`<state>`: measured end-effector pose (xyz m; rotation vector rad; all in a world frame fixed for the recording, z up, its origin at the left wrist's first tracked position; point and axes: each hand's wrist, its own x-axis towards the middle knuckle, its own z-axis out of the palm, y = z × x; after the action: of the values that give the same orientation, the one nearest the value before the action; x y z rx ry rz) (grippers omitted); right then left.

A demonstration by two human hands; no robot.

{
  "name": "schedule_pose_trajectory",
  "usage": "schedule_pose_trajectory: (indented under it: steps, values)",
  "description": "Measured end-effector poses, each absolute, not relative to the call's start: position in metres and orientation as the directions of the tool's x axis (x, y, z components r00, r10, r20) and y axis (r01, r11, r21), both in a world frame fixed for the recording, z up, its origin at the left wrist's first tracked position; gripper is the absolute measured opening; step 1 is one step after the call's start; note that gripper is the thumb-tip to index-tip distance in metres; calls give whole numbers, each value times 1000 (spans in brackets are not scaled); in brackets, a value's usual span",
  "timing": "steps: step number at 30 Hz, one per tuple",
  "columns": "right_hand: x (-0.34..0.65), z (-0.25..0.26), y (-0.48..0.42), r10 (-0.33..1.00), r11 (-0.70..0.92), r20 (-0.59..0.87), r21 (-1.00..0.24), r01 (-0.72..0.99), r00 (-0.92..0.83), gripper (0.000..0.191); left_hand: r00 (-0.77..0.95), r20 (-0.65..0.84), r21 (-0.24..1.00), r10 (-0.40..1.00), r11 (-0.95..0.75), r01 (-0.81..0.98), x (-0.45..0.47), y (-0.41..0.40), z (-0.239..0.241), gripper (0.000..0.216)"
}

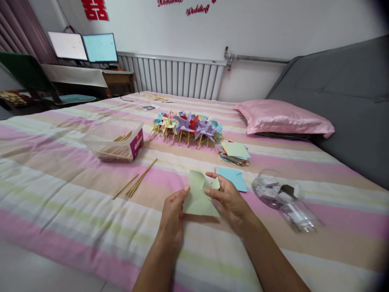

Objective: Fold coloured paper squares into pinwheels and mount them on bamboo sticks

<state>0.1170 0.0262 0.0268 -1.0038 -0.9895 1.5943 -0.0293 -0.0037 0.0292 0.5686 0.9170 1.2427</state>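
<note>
A light green paper square [199, 201] is held between my two hands above the bed. My left hand [174, 209] pinches its left edge, thumb on top. At its upper right, my right hand [226, 194] grips a raised corner of the paper between thumb and fingers, and that corner bends upward. Just behind my right hand lies a blue paper square [233, 178] with a slit in it. Farther back is a stack of coloured paper squares [235, 151], pale green on top. Finished paper pinwheels [190, 123] on sticks are bunched beyond.
A clear plastic box [117, 142] holds many thin wooden sticks; several loose sticks [141, 178] lie before it. At right are a round clear container [267, 188] with small packets and a tipped clear cup [299, 215]. A pink pillow [282, 117] rests near the headboard.
</note>
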Motion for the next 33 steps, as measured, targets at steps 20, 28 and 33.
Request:
schedule_pose_trajectory:
  steps: [20,28,33]
  values:
    - [125,30,27,947,-85,-69,-996,-40,-313,66,32,-350,841,936,329,-430,-24,-3,19,28]
    - [122,25,27,954,-91,-50,-988,-125,-297,68,-13,-338,823,941,289,-490,-21,-2,15,31]
    - [121,23,29,958,-98,-54,-984,-146,-283,68,-11,-339,822,941,290,-490,-21,-2,18,32]
